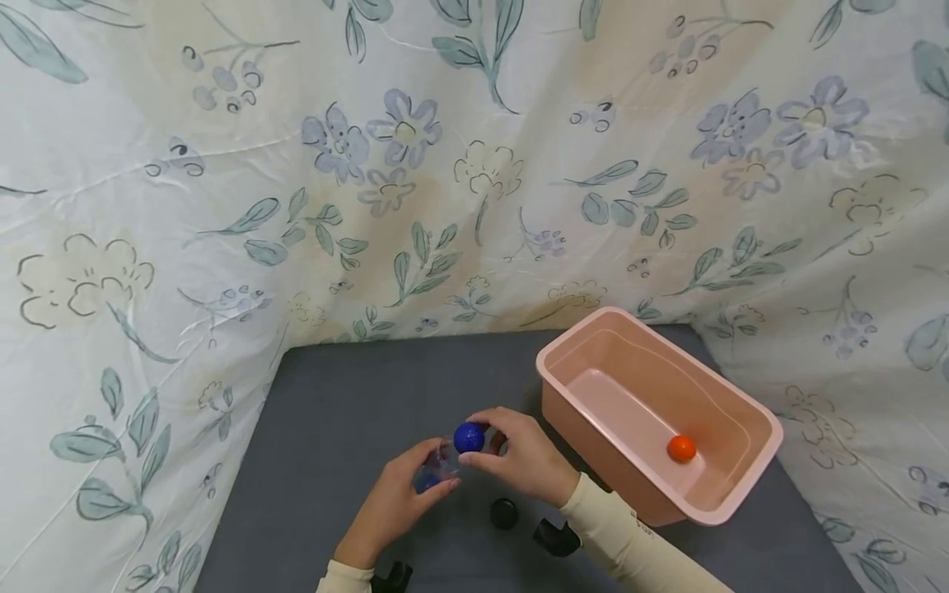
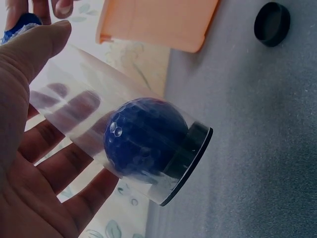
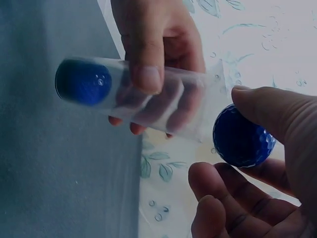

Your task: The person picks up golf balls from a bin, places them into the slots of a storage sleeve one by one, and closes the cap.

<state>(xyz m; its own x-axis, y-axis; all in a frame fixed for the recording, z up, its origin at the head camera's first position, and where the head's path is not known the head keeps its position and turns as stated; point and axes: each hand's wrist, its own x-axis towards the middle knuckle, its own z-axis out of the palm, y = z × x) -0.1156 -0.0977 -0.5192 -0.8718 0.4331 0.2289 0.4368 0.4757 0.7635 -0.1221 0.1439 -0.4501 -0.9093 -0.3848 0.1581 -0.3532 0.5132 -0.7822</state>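
Note:
My left hand (image 1: 404,494) grips a clear plastic tube (image 2: 124,134) with a black cap on its lower end; one blue ball (image 2: 146,136) sits inside at that end. In the right wrist view the tube (image 3: 148,99) lies across the left fingers with the thumb (image 3: 143,54) over it. My right hand (image 1: 522,453) pinches a second blue dimpled ball (image 1: 469,437) between thumb and fingers, right at the tube's open mouth. That ball (image 3: 242,141) shows just outside the opening.
A pink plastic tub (image 1: 741,486) stands on the grey table at the right with an orange ball (image 1: 681,448) inside. A black round cap (image 1: 504,513) lies on the table below the hands. Flowered cloth hangs behind and on both sides.

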